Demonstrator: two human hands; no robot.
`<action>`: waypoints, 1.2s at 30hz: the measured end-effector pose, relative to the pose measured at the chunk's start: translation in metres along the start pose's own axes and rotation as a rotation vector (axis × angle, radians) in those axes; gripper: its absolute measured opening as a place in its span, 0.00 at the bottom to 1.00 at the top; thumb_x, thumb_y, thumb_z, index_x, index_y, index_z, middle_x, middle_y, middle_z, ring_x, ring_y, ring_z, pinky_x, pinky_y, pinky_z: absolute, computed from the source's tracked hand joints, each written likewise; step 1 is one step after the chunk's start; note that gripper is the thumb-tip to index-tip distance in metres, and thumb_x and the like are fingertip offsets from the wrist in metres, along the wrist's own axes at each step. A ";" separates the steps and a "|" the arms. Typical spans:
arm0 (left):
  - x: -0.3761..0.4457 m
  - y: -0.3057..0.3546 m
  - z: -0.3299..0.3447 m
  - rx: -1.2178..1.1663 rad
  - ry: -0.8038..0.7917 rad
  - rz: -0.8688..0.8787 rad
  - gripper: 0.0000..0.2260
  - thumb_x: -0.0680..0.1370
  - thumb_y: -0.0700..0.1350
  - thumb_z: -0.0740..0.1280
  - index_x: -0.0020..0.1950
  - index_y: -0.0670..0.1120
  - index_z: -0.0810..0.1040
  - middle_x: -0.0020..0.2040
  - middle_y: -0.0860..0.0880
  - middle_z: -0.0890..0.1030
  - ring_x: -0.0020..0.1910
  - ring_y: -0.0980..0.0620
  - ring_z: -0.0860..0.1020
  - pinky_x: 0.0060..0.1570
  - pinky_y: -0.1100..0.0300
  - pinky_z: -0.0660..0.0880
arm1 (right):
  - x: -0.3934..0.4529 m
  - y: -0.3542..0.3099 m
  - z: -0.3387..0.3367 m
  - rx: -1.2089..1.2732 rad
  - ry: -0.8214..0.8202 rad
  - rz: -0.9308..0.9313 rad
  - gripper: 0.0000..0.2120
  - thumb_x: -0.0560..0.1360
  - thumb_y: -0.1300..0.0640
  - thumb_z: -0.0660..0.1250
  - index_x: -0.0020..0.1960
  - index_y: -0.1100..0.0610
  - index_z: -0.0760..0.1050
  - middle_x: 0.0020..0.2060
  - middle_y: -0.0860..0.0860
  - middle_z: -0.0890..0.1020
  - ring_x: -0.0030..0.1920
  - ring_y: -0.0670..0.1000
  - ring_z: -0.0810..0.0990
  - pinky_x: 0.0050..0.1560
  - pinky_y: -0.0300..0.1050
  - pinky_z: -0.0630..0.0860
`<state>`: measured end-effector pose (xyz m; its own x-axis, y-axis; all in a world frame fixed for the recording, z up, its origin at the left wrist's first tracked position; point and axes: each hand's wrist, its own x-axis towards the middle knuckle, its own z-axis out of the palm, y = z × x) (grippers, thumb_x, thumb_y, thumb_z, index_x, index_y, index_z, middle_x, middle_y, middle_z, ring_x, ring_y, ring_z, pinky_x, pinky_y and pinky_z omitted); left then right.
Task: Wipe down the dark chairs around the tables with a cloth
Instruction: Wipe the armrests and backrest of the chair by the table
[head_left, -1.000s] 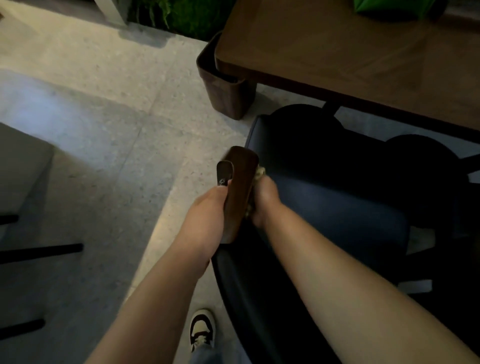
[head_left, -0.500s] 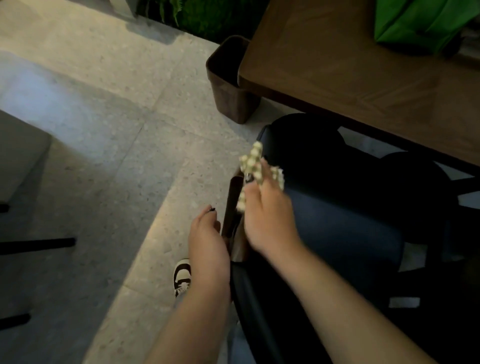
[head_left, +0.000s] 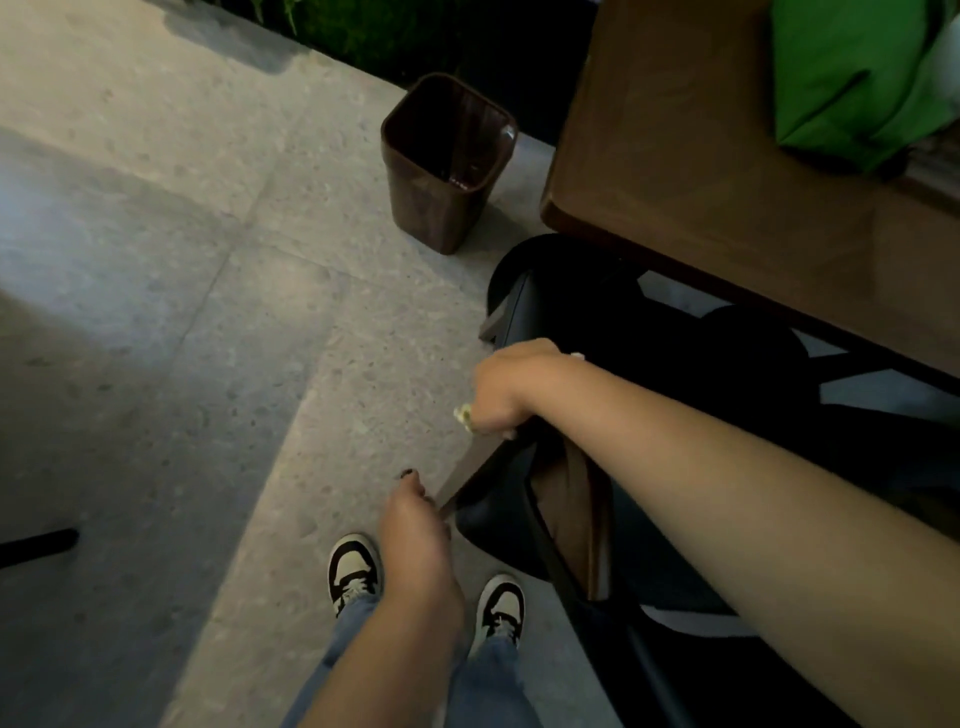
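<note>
Wiping the dark chair's left edge, centre-right of frame.

Left hand (head_left: 415, 535) low at bottom centre, fingers loosely curled, holding nothing; above it right hand (head_left: 506, 387) clutching a pale cloth (head_left: 464, 415) against the black padded chair (head_left: 613, 332), tucked under the brown counter (head_left: 675, 171) upper right.

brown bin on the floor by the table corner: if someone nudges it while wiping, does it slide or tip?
The brown bin looks like thin, empty plastic, so probably light and slides easily. It tapers toward the base, so a high push might tip it.
</note>
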<state>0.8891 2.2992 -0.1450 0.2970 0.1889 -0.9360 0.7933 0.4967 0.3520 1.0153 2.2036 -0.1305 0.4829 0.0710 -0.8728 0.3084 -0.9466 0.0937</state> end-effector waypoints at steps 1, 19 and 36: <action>0.008 0.007 -0.003 0.024 0.006 -0.004 0.15 0.83 0.44 0.56 0.36 0.51 0.71 0.27 0.55 0.75 0.22 0.63 0.74 0.32 0.60 0.69 | -0.008 -0.005 -0.002 -0.057 -0.005 -0.016 0.14 0.76 0.47 0.60 0.40 0.56 0.74 0.47 0.53 0.76 0.39 0.55 0.72 0.42 0.48 0.69; 0.042 0.052 0.003 0.141 -0.283 -0.053 0.17 0.83 0.47 0.53 0.70 0.44 0.70 0.69 0.45 0.74 0.63 0.51 0.73 0.58 0.56 0.68 | -0.045 -0.035 0.034 -0.449 -0.451 -0.321 0.18 0.80 0.58 0.58 0.68 0.59 0.70 0.63 0.56 0.74 0.57 0.56 0.74 0.48 0.48 0.69; 0.080 0.033 -0.008 0.189 -0.175 -0.180 0.17 0.83 0.42 0.54 0.71 0.41 0.70 0.66 0.44 0.75 0.63 0.48 0.74 0.41 0.61 0.74 | -0.046 -0.021 0.021 -0.346 0.114 0.148 0.29 0.79 0.57 0.55 0.75 0.68 0.52 0.74 0.66 0.56 0.74 0.69 0.51 0.71 0.67 0.49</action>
<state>0.9346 2.3371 -0.2080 0.2173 -0.0448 -0.9751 0.9211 0.3400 0.1896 0.9693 2.2137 -0.1025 0.6246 -0.0055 -0.7809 0.4771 -0.7889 0.3872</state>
